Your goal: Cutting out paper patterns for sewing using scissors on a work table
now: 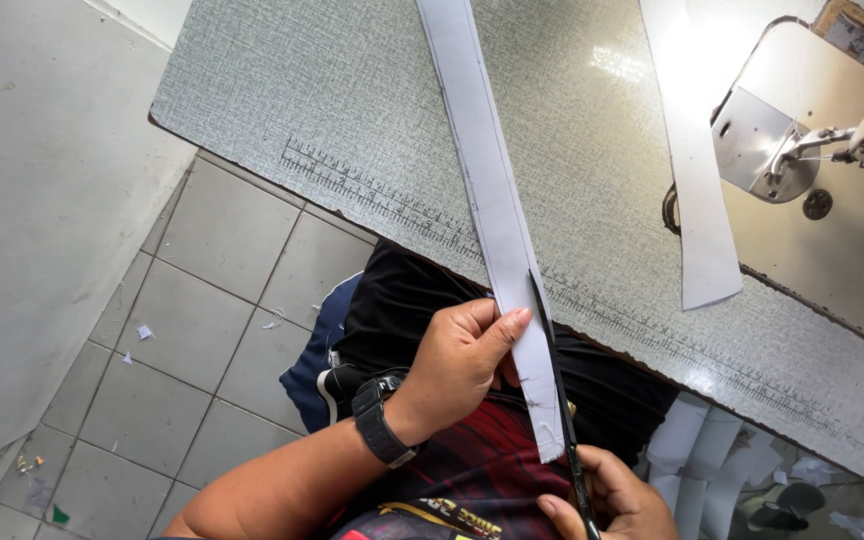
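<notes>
Pale grey fabric strip [492, 200], long and narrow, runs from the far side of the grey speckled counter [282, 90] over its near edge toward the person's lap. Left hand [457, 365] pinches the strip's left edge just beyond the counter edge, thumb and fingers closed on it. Right hand [612, 495], nearest the strip's lower end, has its grip closed around black-bladed scissors [557, 385], whose blades lie along the strip's long axis at its right edge.

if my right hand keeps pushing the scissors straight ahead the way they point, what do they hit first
The right hand points the scissors up along the white strip, so the blades meet more strip first. Further on lies the table; depth is hard to judge.
</notes>
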